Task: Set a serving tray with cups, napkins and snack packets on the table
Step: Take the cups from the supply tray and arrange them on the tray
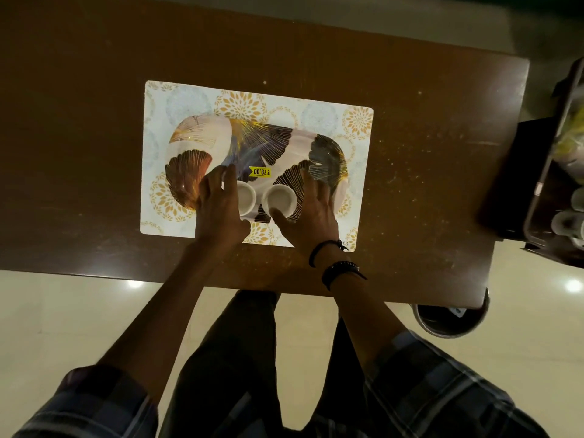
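Observation:
A serving tray with a gold and dark leaf pattern and a yellow price sticker lies on a patterned placemat on the brown table. Two white cups stand side by side on the tray's near edge. My left hand is wrapped around the left cup, covering its left side. My right hand curls around the right cup, thumb in front and fingers behind it. No napkins or snack packets show on the tray.
A dark crate at the right edge holds more white cups and something yellow. A round metal bin stands on the floor under the table's near right corner. My legs are below the table's front edge.

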`<action>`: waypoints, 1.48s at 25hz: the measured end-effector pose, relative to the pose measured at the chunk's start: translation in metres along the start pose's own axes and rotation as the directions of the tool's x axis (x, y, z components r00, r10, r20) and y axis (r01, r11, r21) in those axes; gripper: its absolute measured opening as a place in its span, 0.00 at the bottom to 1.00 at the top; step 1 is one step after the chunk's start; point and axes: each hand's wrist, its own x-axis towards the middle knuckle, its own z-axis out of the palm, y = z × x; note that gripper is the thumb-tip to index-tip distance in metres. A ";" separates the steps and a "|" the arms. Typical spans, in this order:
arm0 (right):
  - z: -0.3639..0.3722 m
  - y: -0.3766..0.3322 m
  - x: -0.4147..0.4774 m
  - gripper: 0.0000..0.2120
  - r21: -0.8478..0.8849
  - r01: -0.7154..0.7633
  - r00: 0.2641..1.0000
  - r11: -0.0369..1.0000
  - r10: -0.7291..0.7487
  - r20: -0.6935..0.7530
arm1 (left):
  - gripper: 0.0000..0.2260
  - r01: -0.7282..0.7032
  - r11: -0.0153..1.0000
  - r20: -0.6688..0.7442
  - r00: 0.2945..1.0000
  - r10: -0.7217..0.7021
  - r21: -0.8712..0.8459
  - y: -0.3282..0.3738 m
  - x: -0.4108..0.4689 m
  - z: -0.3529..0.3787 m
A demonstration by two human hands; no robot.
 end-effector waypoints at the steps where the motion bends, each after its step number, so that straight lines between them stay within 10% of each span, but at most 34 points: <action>1: -0.006 0.006 -0.001 0.44 0.018 -0.026 0.999 1.000 0.026 -0.022 | 0.43 -0.012 1.000 -0.005 1.000 0.012 0.002 0.009 0.000 -0.001; 12: -0.123 0.110 -0.019 0.43 0.179 -0.237 0.900 0.955 0.285 -0.330 | 0.38 -0.271 0.962 0.038 0.962 0.270 0.025 0.173 0.009 0.029; 23: -0.269 0.319 -0.035 0.40 0.491 -0.482 0.500 0.726 0.688 -0.526 | 0.32 -0.652 0.758 0.229 0.741 0.631 0.016 0.398 0.020 0.135; 37: -0.284 0.440 -0.018 0.33 0.422 -0.554 0.524 0.718 0.694 -0.494 | 0.27 -0.886 0.321 0.474 0.453 0.756 0.335 0.611 0.068 0.263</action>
